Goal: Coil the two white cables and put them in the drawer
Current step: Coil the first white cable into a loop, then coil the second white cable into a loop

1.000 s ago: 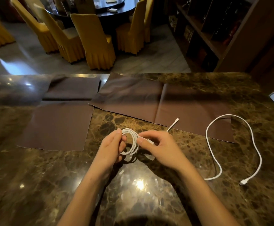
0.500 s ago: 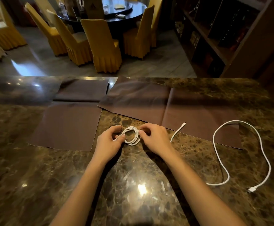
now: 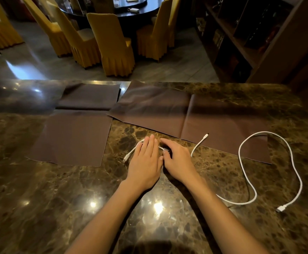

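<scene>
Marble worktop (image 3: pixel 39 208), centre: your left hand (image 3: pixel 145 162) flat, pinning coiled cable (image 3: pixel 131 153) so loops hold; right hand (image 3: pixel 178 162) half-curled, grip unclear.

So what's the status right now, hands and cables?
Left hand flat on the coiled cable, right hand beside it. Second cable loose on the marble counter. No drawer in view.

Left hand (image 3: pixel 145 158) flat, right hand (image 3: pixel 178 160) cupped
</scene>
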`<state>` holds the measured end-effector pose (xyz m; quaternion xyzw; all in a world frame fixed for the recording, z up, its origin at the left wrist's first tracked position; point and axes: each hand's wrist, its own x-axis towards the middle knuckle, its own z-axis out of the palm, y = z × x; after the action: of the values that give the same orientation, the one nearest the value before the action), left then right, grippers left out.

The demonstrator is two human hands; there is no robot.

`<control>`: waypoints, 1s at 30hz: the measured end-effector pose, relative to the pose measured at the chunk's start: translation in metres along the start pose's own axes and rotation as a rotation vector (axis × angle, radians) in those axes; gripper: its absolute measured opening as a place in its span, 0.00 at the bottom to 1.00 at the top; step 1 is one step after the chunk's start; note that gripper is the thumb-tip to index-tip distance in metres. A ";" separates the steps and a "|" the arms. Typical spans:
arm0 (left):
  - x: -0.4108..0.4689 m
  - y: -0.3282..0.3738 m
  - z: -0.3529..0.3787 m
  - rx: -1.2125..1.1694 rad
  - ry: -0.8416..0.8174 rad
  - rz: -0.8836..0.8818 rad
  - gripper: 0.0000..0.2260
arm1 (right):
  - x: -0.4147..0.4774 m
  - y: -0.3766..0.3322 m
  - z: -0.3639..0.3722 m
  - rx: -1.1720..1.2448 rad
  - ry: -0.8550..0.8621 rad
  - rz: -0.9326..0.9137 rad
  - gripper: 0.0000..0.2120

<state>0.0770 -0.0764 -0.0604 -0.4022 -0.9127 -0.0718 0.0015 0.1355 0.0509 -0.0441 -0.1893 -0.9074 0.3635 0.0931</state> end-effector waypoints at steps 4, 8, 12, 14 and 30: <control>-0.002 -0.001 0.012 0.071 0.041 0.007 0.28 | -0.008 0.002 0.007 0.053 0.060 -0.008 0.20; -0.001 -0.002 0.012 0.082 0.051 0.022 0.28 | -0.017 0.006 0.020 0.051 0.145 -0.056 0.19; -0.001 -0.002 0.013 0.077 0.043 0.012 0.28 | -0.019 0.006 0.018 0.042 0.184 -0.006 0.17; -0.002 -0.002 0.014 0.072 0.045 0.011 0.27 | -0.020 0.004 0.018 0.040 0.193 0.009 0.17; -0.018 0.043 -0.002 -0.349 0.030 0.467 0.21 | -0.111 0.004 -0.033 -0.002 0.567 0.022 0.14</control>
<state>0.1204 -0.0614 -0.0540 -0.5947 -0.7690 -0.2313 -0.0376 0.2481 0.0286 -0.0264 -0.2933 -0.8433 0.2963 0.3392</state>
